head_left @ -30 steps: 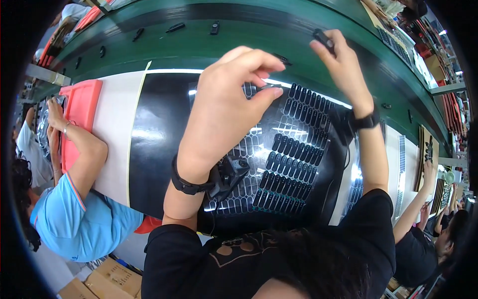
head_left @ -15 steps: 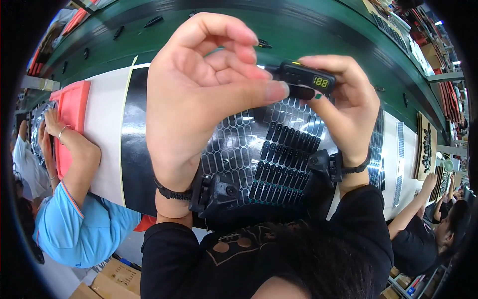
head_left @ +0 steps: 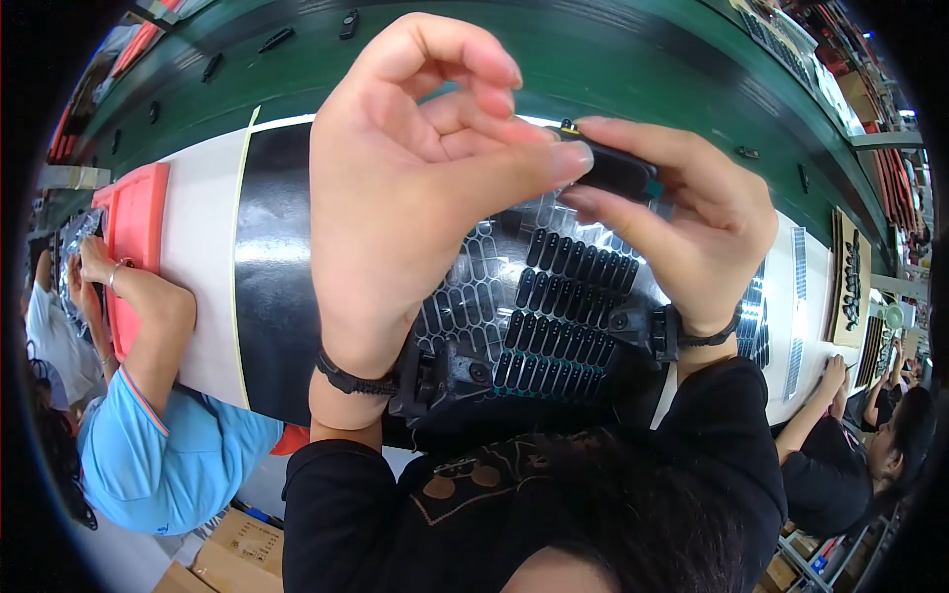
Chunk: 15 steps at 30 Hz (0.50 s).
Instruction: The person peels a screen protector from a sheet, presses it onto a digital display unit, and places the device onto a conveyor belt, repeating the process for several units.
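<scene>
Both my hands are raised close to the camera over a black tray [head_left: 465, 296] with rows of small black parts. My right hand [head_left: 692, 227] grips a small black oblong device [head_left: 618, 173] with a teal edge. My left hand [head_left: 415, 188] pinches its left end with thumb and fingertips. Each wrist wears a black strap. The tray's slots below hold several small black parts [head_left: 568, 316]; part of the tray is hidden behind my hands.
A green conveyor belt [head_left: 593, 49] runs across the top with small black pieces on it. A person in a blue shirt [head_left: 148, 455] works at my left beside a red tray [head_left: 133, 227]. Another person in black [head_left: 850, 465] sits at my right. Cardboard boxes [head_left: 237, 544] lie below.
My right hand came back from the green belt with the black device. Both hands rose toward the camera and my left hand closed onto the device's end.
</scene>
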Available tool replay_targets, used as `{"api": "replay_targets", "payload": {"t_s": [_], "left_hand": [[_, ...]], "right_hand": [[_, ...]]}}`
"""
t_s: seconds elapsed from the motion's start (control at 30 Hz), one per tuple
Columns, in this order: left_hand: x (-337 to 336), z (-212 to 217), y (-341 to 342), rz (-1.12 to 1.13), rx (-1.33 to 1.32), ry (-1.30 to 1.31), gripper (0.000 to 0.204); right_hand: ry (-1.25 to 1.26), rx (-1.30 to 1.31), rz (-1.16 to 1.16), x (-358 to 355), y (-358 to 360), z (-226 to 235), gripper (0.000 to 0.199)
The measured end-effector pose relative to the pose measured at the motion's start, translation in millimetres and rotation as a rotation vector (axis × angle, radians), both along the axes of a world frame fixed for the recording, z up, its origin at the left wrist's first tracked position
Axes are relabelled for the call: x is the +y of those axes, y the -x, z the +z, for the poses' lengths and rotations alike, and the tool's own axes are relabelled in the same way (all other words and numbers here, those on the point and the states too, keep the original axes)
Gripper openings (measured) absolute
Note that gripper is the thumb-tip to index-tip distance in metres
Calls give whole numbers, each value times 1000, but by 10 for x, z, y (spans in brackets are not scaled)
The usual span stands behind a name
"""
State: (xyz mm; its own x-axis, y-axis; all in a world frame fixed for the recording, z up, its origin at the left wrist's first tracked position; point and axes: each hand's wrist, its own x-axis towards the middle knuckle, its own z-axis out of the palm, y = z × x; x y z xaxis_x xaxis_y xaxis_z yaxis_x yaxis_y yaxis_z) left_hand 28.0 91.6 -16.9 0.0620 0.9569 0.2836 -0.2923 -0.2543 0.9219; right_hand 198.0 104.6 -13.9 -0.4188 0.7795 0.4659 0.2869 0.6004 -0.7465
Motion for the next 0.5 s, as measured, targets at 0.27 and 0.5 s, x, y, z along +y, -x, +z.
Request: {"api": "replay_targets", "payload": {"t_s": [0.27,0.5], "left_hand": [[67,-125,-97,116,315,-166,25],[156,-140,-45,-250,180,189,13]], "right_hand": [[-14,-39,-59,-1,-15,-2,31],[92,3,-44,67,-70,6,28]]}}
